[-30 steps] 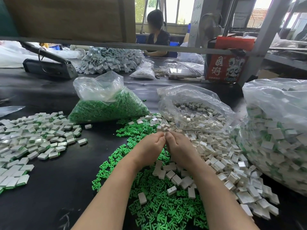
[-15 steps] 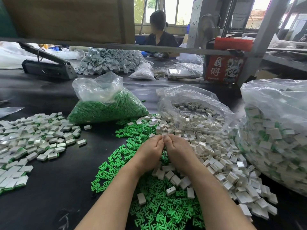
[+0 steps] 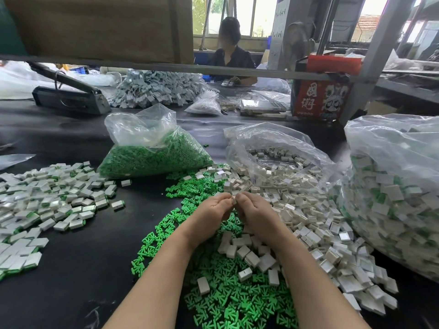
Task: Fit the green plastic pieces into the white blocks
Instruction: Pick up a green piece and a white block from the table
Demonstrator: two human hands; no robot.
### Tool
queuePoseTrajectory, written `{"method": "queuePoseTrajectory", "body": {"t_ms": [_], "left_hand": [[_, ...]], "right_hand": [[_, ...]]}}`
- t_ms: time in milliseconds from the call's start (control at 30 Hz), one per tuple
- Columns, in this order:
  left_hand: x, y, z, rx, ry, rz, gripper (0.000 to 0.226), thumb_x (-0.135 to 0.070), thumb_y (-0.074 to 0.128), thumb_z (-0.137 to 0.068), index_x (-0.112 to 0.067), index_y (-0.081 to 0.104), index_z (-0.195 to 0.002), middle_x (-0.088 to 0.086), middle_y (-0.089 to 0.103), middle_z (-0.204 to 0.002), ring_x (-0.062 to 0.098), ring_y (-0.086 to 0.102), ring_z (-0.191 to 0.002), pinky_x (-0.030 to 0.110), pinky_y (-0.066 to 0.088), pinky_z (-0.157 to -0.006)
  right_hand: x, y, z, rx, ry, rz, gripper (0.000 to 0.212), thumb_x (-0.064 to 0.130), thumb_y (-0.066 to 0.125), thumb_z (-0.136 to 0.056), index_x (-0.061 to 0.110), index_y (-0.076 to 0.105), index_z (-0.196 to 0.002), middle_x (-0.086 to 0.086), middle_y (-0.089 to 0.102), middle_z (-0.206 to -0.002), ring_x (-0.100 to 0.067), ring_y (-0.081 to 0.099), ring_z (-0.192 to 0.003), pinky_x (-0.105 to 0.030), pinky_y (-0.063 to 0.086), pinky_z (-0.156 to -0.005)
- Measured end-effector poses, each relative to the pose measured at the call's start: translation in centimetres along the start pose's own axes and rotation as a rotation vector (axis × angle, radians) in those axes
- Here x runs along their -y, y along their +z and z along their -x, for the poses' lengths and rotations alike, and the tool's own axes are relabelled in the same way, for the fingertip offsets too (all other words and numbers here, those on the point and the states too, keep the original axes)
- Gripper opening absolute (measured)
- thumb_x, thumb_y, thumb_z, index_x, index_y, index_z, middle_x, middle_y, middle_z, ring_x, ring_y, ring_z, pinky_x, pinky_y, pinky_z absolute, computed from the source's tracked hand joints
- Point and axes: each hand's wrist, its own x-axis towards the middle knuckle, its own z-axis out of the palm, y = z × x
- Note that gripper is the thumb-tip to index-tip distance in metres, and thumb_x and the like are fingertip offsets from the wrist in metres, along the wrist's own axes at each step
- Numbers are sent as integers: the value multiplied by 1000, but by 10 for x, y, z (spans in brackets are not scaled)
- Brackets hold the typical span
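Observation:
My left hand and my right hand meet fingertip to fingertip above the work pile, pinching a small white block between them. Any green piece in it is hidden by my fingers. Loose green plastic pieces lie heaped under my forearms. A spread of loose white blocks runs to the right of them, with some scattered on top of the green.
A heap of fitted white-and-green blocks lies on the left of the black table. Behind stand a bag of green pieces, an open bag of white blocks and a big bag of fitted blocks. A person sits at the far side.
Both hands stay joined over the pile. Their fingertips have parted a little, and the small white block now shows between them.

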Motion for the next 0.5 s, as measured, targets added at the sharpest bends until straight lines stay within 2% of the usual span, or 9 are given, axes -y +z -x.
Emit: {"method": "queuePoseTrajectory", "body": {"t_ms": [33,133,267,333,400,467,500], "left_hand": [[-1,-1,1,9,17,17,38,-33,46,-89,0,61,-100,9,52,-87,18,47,-81,34,39,-77],[-5,-3,3,12,49,44,46,-33,47,-89,12,52,-97,7,42,-79,17,38,-71,31,34,-67],[-5,-7,3,31,69,62,49,-35,47,-91,13,52,-102,8,41,-81,20,35,-74,37,33,-71],[-4,-8,2,48,76,102,49,-36,49,-92,12,54,-102,7,42,-77,18,38,-71,29,37,-68],[-3,-9,2,57,74,151,39,-36,50,-93,2,59,-91,-2,43,-68,10,38,-61,16,37,-59],[-2,-8,1,61,68,172,27,-33,48,-96,-17,60,-77,-8,41,-63,6,35,-55,14,35,-53],[-1,-6,0,53,69,176,32,-31,45,-98,-26,61,-71,-9,41,-62,6,35,-55,15,35,-53]], "right_hand": [[0,-1,0,2,0,-45,41,19,40,-104,23,51,-65,10,46,-57,-11,38,-55,-37,31,-60],[1,-3,0,23,-6,-102,42,17,45,-103,26,55,-62,12,46,-51,-9,38,-52,-33,31,-57],[4,-5,-1,36,9,-216,36,16,48,-102,10,56,-68,3,42,-56,-11,37,-53,-27,32,-53],[4,-6,0,30,18,-291,36,14,47,-102,11,53,-66,6,41,-54,-5,37,-48,-18,33,-50],[4,-9,1,32,17,-345,38,13,45,-102,14,50,-64,9,40,-54,-3,36,-48,-14,34,-49],[5,-10,2,45,21,-369,39,12,43,-103,13,46,-64,9,39,-53,-3,35,-48,-14,34,-50],[5,-9,2,48,28,-373,39,11,42,-103,13,45,-64,10,39,-53,-3,35,-47,-14,33,-50]]}}
